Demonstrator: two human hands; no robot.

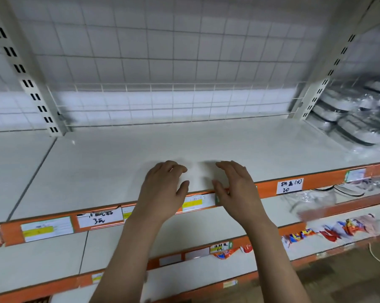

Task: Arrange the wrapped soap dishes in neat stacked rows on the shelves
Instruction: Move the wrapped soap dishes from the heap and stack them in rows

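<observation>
Both my hands hover over the front edge of a white shelf (119,167) with an orange price strip. My left hand (163,189) and my right hand (235,189) face each other with fingers curved and apart, a gap between them, nothing held. Several wrapped soap dishes (351,119), grey-white ovals in clear plastic, lie piled at the far right of the same shelf, blurred. More wrapped dishes (348,189) lie on the shelf below at the right.
A wire grid back panel (173,101) and slotted uprights (20,68) bound the shelf. Handwritten price labels (289,185) sit on the orange strip. Lower shelves at the right hold colourful packets (337,230). A white cord (379,256) lies on the floor.
</observation>
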